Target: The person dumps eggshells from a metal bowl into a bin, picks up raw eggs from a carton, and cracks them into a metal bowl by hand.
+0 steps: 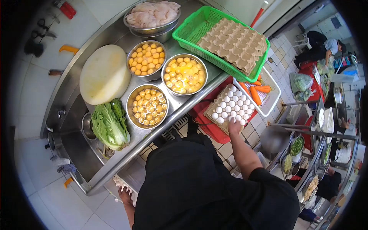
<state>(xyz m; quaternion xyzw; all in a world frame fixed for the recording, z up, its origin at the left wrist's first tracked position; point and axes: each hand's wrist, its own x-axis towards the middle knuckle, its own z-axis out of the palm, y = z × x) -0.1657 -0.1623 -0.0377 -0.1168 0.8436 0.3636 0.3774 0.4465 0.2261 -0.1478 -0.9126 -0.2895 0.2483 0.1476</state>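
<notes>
On my right, a cardboard tray of white eggs [231, 105] rests on a red surface. My right hand [233, 127] is at the tray's near edge, its fingers closed around an egg in the front row. Low on the left, my left hand [125, 195] is held over a container with white pieces [119, 181] that look like eggshells; its fingers are apart and seem to hold nothing. Three steel bowls of cracked eggs stand on the counter: one nearest me [147, 106], one at the right [184, 74] and one behind [147, 58].
A steel counter [174, 105] holds a round cutting board [105, 74], a leafy cabbage [110, 126], a bowl of pale raw meat [153, 15] and a green basket [184, 32] with empty egg trays [234, 44]. Carrots [255, 96] lie in a white crate. Another person [326, 48] bends at the far right.
</notes>
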